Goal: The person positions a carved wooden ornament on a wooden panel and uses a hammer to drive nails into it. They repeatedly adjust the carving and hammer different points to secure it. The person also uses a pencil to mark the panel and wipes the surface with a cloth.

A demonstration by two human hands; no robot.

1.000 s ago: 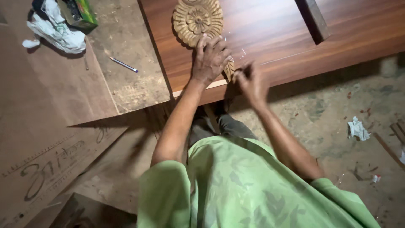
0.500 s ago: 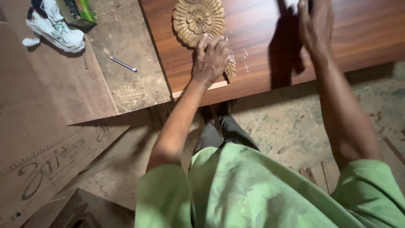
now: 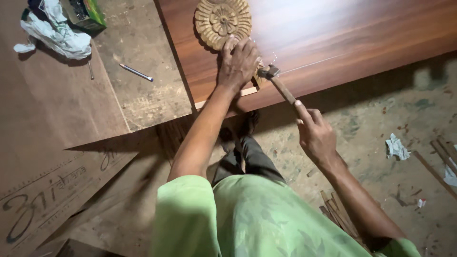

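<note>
While our left hand (image 3: pixel 238 62) presses its fingers (image 3: pixel 247 47) flat on the carved wooden rosette (image 3: pixel 221 19) near the panel's (image 3: pixel 342 33) front edge, our right hand (image 3: pixel 316 135) grips the hammer (image 3: pixel 281 85); we judge a glancing blow could strike them.

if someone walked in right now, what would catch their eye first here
Probably the round carved wooden rosette at the top of the reddish-brown board, with the left hand pressed on its lower edge. Just right of that, the right hand holds a small hammer, its head at the carving's edge. A crumpled white cloth lies top left.
</note>
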